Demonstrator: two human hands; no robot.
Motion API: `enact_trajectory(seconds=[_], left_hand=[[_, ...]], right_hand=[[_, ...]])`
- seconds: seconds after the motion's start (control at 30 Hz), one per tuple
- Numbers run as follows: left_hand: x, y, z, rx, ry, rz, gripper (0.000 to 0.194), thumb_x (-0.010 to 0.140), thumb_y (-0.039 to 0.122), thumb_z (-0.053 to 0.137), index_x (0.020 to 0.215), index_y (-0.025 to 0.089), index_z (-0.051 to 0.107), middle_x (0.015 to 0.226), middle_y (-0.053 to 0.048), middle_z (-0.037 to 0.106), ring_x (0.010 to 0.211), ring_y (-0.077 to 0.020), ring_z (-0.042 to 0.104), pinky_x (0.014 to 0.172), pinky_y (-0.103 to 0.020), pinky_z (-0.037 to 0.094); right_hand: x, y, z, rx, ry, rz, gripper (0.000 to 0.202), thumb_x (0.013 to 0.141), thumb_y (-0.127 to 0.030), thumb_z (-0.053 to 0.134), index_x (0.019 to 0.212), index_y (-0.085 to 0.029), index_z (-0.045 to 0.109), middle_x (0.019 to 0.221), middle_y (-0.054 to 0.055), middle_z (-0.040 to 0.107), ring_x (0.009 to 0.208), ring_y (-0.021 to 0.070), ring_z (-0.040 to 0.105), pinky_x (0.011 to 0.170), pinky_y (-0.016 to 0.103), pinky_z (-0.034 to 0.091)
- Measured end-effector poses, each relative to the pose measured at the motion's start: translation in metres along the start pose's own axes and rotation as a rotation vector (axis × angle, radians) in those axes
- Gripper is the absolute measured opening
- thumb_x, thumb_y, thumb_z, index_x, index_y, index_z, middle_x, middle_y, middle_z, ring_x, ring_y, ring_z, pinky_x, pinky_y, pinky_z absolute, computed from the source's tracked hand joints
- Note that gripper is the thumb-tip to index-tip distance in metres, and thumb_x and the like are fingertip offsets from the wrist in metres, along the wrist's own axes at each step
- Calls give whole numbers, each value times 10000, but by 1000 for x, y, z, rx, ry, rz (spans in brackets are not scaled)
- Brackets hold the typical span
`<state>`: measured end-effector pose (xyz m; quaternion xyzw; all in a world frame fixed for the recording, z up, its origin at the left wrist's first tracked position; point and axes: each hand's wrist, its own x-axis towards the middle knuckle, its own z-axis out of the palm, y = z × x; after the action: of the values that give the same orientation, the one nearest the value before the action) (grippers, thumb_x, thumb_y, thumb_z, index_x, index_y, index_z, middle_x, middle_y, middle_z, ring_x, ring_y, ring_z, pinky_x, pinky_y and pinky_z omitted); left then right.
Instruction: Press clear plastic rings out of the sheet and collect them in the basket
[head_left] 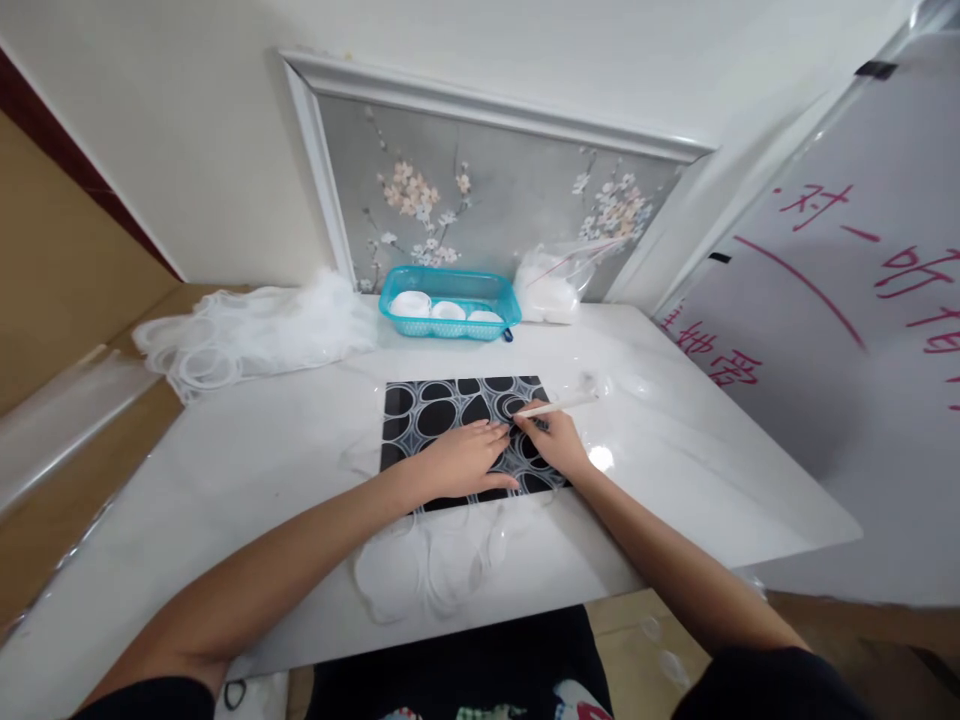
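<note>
A black sheet [437,415] with a pattern of pale rings and ovals lies flat on the white table. My left hand [469,460] rests palm down on its middle, fingers stretched toward the right. At the sheet's right part, my right hand [551,437] holds a slim white pen-like tool [562,405], its tip low over a ring and its back end pointing right. The fingertips of both hands are close together. Thin translucent ring-shaped pieces [420,570] lie between the sheet and the table's front edge.
Behind the sheet stands a blue plastic basket [450,327] with round white pieces in it. A clear bag [551,285] of white material is beside it. White translucent rings [255,335] are heaped at the back left. A whiteboard [825,400] with red writing stands right of the table [697,490].
</note>
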<state>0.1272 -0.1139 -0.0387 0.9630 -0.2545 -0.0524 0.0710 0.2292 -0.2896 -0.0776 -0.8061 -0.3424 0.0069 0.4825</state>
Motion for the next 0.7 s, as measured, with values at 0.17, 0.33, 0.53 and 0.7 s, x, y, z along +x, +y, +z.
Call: enact_trajectory(seconds=[0.17,0.33,0.53,0.7], left_hand=[[5,0,6,25,12,6,753,923,632,466,1341,9,518,1424,-243,470,1363,-320,434,1134,-404,330],[3,2,1,6,-8,38,785,900,641,503,1331,-15,516,1408,-250,489,1346,-328,450,1149,-418,312],[0,3,-14,-34,-46,-10,734,851,653,573,1253,39,597,1408,-207,508,1316,-326,481,1098,-410,377],[17,1,-24,-191,51,-27,549,941,576,488,1202,119,644,1307,-115,620,1218,-249,575,1009,-348,463]], right_hand=[[0,4,-3,1,22,-5,229,888,-346,522,797,-188,660,872,62,709,847,219,659,816,337,491],[-10,-4,12,-373,3,-118,193,896,-220,485,885,-196,676,936,75,734,1142,271,587,1042,442,385],[41,0,-37,-691,261,129,273,769,-109,528,964,-179,705,945,97,737,1208,318,526,1137,591,143],[45,29,-80,-463,426,236,263,859,-283,483,875,-140,703,983,156,712,1012,317,617,952,492,418]])
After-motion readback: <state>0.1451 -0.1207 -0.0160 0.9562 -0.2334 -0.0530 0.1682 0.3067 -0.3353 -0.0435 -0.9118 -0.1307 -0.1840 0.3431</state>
